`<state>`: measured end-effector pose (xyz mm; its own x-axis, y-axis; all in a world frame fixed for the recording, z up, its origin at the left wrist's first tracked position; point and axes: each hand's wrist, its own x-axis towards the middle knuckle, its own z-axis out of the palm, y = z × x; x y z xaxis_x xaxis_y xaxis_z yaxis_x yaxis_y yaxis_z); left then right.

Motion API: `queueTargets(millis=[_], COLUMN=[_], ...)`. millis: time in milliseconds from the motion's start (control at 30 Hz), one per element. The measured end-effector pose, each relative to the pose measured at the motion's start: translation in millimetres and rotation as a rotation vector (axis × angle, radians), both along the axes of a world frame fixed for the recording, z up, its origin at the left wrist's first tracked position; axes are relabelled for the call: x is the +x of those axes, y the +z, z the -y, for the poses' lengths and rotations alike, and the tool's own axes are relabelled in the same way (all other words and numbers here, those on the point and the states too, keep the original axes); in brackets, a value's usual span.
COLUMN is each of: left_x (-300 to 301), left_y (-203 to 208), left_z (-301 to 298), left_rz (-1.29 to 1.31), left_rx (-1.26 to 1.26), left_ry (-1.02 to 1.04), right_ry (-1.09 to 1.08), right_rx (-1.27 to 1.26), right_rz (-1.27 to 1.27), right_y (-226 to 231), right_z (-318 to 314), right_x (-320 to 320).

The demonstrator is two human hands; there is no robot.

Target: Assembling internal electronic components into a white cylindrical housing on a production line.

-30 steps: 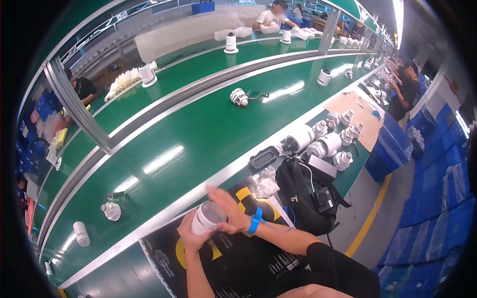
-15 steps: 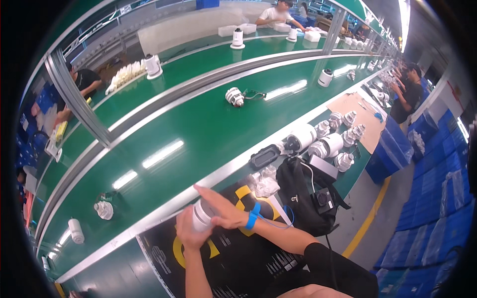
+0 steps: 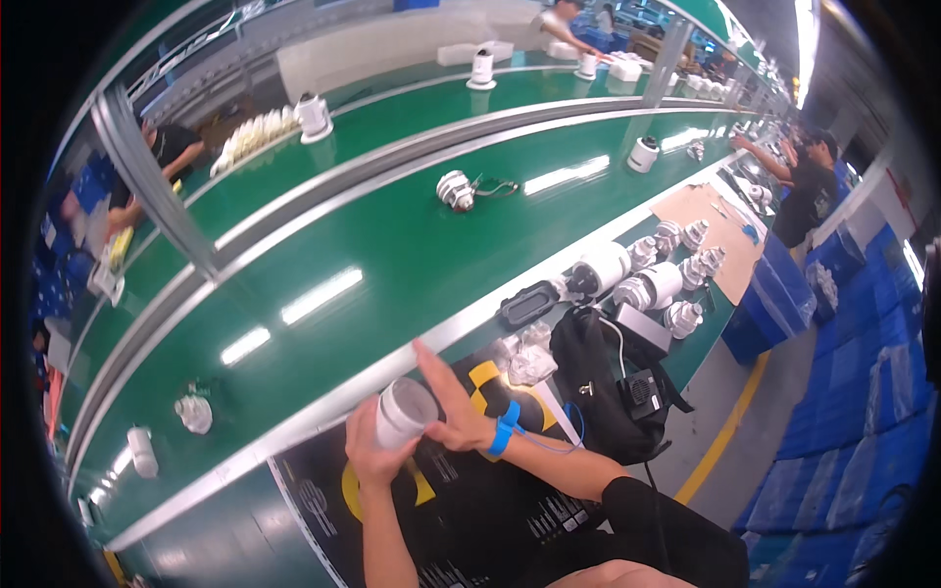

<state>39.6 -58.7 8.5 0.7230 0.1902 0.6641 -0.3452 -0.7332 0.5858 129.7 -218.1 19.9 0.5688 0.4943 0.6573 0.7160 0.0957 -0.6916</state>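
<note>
A white cylindrical housing (image 3: 400,423) is tilted in my left hand (image 3: 369,453), whose fingers wrap round its side. Its greyish round end faces up and shows uncovered. My right hand (image 3: 459,412) is beside the housing with fingers stretched out and apart. Its thumb lies close to the housing's right side; whether it touches I cannot tell. A blue wrist strap (image 3: 505,428) with a thin cord circles my right wrist. Under both hands lies a black mat (image 3: 470,500) with yellow shapes.
On the green belt (image 3: 392,255) ahead are a white part with wires (image 3: 456,191) and white cylinders (image 3: 643,155). To my right are a black backpack (image 3: 588,377), crumpled clear plastic (image 3: 532,358), a dark tray (image 3: 529,304) and several white housings (image 3: 600,267). People work farther off.
My right palm has come off the housing's top, and its end now shows. Parts on the near green belt have shifted slightly left; those on the far line have shifted right.
</note>
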Motion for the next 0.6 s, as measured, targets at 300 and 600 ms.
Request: queueTargets(millis=[300, 600], left_x=[12, 8], left_y=[-10, 0], left_z=[6, 6], left_rz=[0.074, 0.025], left_rx=[-0.027, -0.039], left_ry=[-0.035, -0.05], right_ry=[-0.086, 0.064], right_rx=[0.002, -0.035], right_rz=[0.024, -0.074], right_y=[1, -1], right_z=[6, 1], right_x=[16, 7])
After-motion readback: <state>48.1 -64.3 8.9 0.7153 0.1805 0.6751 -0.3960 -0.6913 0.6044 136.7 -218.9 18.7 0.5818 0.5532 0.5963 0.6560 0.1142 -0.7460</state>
